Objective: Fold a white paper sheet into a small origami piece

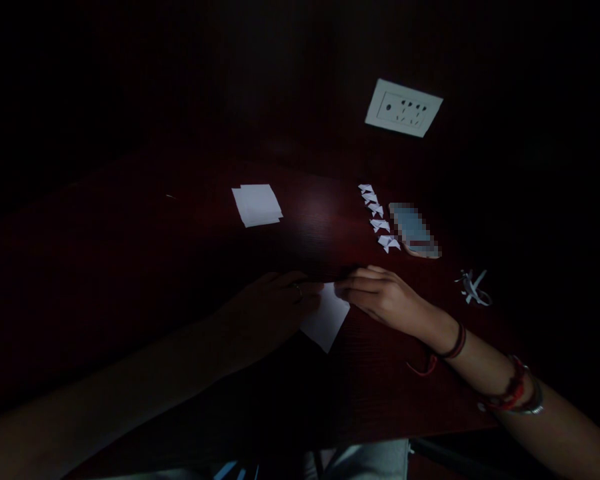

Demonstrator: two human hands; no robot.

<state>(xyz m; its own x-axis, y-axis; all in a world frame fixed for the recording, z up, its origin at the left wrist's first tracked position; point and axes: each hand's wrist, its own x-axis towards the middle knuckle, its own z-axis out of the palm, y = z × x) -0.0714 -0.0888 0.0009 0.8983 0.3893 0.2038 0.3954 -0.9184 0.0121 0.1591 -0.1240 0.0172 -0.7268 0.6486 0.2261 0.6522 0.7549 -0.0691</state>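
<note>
A sheet of white paper (329,321) lies on the dark red table between my hands, one corner pointing towards me. My left hand (285,300), in deep shadow and wearing a ring, has its fingers closed on the paper's far left edge. At the far right edge, the bent fingers of my right hand (380,293) press together on the same paper. Fingertips of both hands partly cover its top edge. Beyond the right hand, several small folded white paper figures (379,225) stand in a row.
A small stack of white paper squares (258,205) rests farther back, left of centre. A phone (414,230) lies beside the folded figures. Farther right is a white cable or strip bundle (473,288). A socket plate (404,107) is on the surface behind. The table's front edge (450,433) runs near me.
</note>
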